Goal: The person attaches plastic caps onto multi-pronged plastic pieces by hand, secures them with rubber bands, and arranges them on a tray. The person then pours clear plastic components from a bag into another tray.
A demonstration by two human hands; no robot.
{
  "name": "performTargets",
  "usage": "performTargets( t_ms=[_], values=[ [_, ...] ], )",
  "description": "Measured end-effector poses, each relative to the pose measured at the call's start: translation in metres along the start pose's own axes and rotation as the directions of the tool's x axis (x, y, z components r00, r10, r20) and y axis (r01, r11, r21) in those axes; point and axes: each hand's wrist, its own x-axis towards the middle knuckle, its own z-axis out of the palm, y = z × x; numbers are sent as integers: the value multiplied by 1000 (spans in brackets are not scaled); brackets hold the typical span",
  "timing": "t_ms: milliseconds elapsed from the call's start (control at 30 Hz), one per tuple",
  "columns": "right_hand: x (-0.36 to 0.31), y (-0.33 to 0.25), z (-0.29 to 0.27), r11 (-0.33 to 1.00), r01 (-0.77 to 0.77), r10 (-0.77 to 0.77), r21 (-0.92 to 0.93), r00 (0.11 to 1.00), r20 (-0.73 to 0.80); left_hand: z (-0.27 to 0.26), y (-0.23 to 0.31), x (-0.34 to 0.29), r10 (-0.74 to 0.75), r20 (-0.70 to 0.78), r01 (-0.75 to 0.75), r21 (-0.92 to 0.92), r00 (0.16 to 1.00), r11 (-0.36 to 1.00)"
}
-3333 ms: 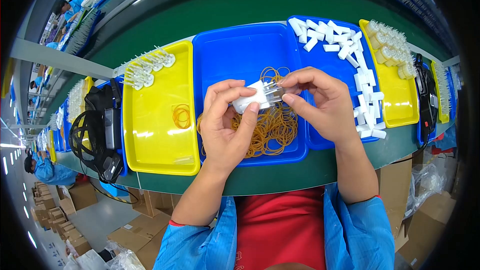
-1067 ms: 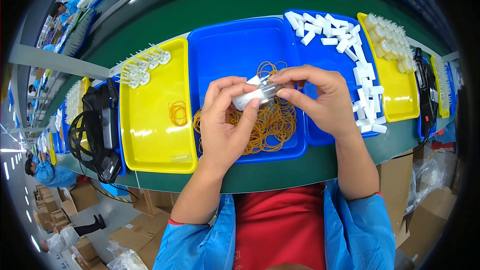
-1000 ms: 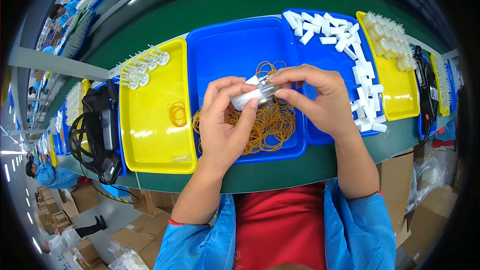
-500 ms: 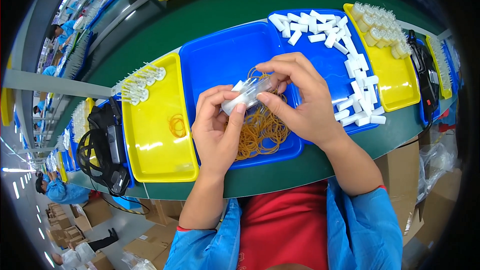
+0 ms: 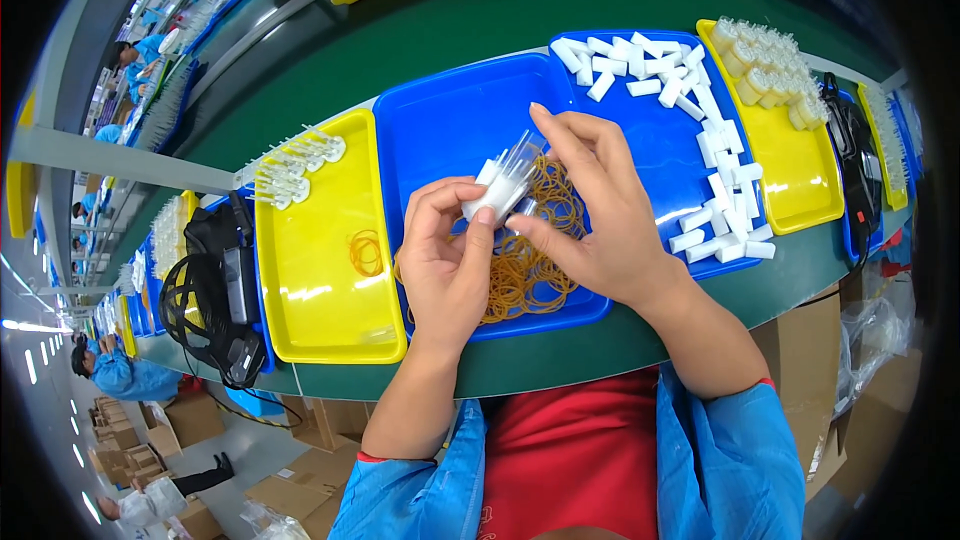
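Bundle of small white plug-like parts (image 5: 503,183): held above the middle blue tray (image 5: 440,125), near its centre, over a heap of tan rubber bands (image 5: 525,265). The left hand (image 5: 445,260) is closed around the near end of the bundle, thumb and fingertips pinching it. The right hand (image 5: 600,205) is closed on the far, upper side, fingers curled over the parts; a band appears to run around the bundle, though the exact wrap is too small to tell.

Procedure, as a judgement: keep the parts square and flush against each other with the left hand, so none slips out of line. Stretch the band only as far as needed to clear the ends. Seat it near the middle of the bundle, not at an edge, where it would probably roll off. Work low over the tray so that a dropped part lands inside it.

Surroundings: to the right, a second blue tray (image 5: 690,70) holds loose white parts (image 5: 700,120), scattered along its far and right sides. Farther right, a yellow tray (image 5: 800,180) carries finished bundles (image 5: 765,60) at its far end. To the left, another yellow tray (image 5: 320,280) holds one loose rubber band (image 5: 365,252) and a few pronged white pieces (image 5: 295,165) at its far edge. Black cabled units (image 5: 215,290) lie beyond it. All trays rest on a green bench (image 5: 440,30) along a production line; cardboard boxes (image 5: 300,420) stand below, and other workers in blue sit at the far left.
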Motion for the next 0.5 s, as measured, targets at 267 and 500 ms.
performTargets(
  t_ms=[267, 500],
  values=[
    [-3, -14, 7, 958, 13, -2, -285, 999, 40, -2, -3, -3, -82, -68, 73, -121, 994, 990],
    [-3, -10, 19, 935, 4, 6, -355, 1000, 27, 9, 3, -8, -103, -18, 97, -199, 995, 975]
  ],
)
